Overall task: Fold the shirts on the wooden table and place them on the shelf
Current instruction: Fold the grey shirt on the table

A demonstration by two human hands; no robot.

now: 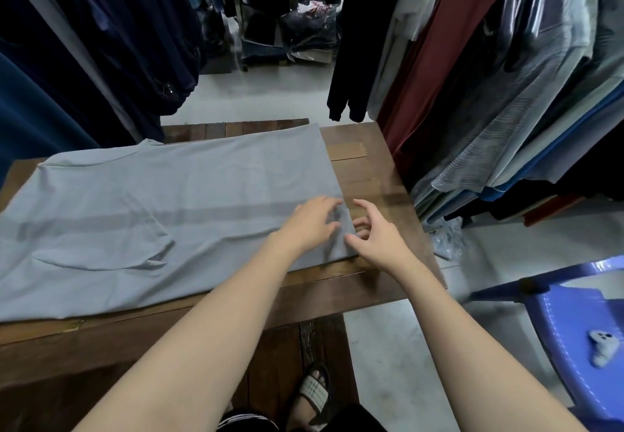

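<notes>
1. Your grey shirt [162,202] lies spread flat on the wooden surface [364,168], neck end to your left and hem to your right. No fold looks started yet.
2. Your left hand [312,225] rests on the cloth just inside the hem. Its grip is apart, with fingers loosely spread and holding nothing. The fingertips are blurred.
3. Your right hand [374,239] sits just beside it at the hem's edge, its grip also apart and the fingers fanned. Whether the thumb touches the cloth, I cannot tell.
4. If you pinch only the top layer, the two layers would likely separate and the fold would come out crooked.
5. Both hands crowd the near end of the hem. If you lift from there, the far corner may drag and skew the shirt.
6. A rumpled ridge [148,263] sits near your left. Folding over it would probably press a crease in.
7. The hanging clothes [489,128] are close on your right, so a wide sweep could snag them.
8. The shelf is not in view, so you will have to find it before carrying the shirt.
</notes>
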